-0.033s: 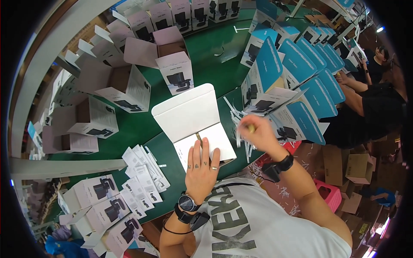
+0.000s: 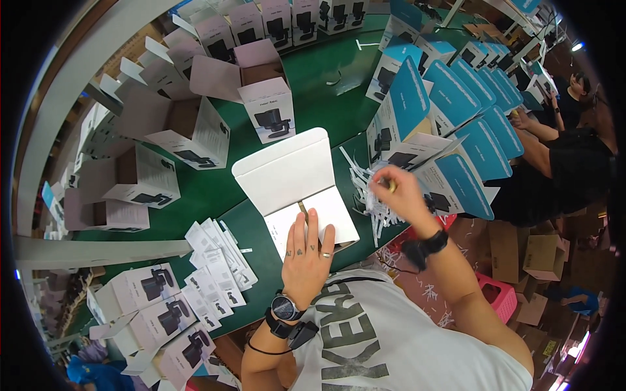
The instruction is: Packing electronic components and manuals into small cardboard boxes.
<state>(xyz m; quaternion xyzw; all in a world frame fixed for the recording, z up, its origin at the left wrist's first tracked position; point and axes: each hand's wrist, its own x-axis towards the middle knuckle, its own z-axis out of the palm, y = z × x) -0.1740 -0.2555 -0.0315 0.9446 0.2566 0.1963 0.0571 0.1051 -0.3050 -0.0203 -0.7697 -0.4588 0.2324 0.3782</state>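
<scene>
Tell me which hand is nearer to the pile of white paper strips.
The right hand: it touches the white paper strips and grips some. The left hand lies flat on the open white box, left of the strips.

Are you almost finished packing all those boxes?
Not yet. Closed boxes sit stacked at lower left. The left hand presses on one open white box, and the right hand grabs paper strips. Many open boxes still wait on the table.
</scene>
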